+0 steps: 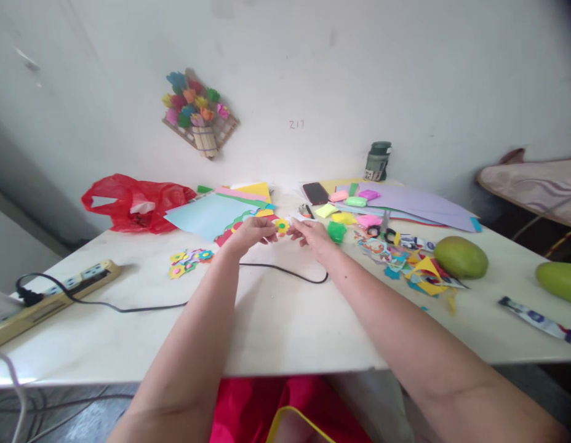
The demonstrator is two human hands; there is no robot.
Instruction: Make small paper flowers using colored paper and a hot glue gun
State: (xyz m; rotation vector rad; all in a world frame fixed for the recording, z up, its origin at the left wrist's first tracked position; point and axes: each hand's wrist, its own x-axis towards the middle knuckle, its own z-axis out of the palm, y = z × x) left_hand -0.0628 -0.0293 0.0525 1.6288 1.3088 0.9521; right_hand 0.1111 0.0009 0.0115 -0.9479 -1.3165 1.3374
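Pinching yellow flower (282,226) with left hand (254,233) and right hand (312,236); black cable (285,269) runs under left forearm (193,344) (scissors (386,225), paper scraps (426,275) rightward).

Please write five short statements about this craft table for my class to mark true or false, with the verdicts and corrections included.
1. The left hand and right hand hold a small yellow flower between them. True.
2. The red plastic bag lies at the right end of the table. False: the red plastic bag is on the left side.
3. A dark phone lies to the left of the green bottle. True.
4. The right hand is gripping the scissors. False: the scissors lie to the right of that hand.
5. A green fruit lies beside the paper scraps. True.
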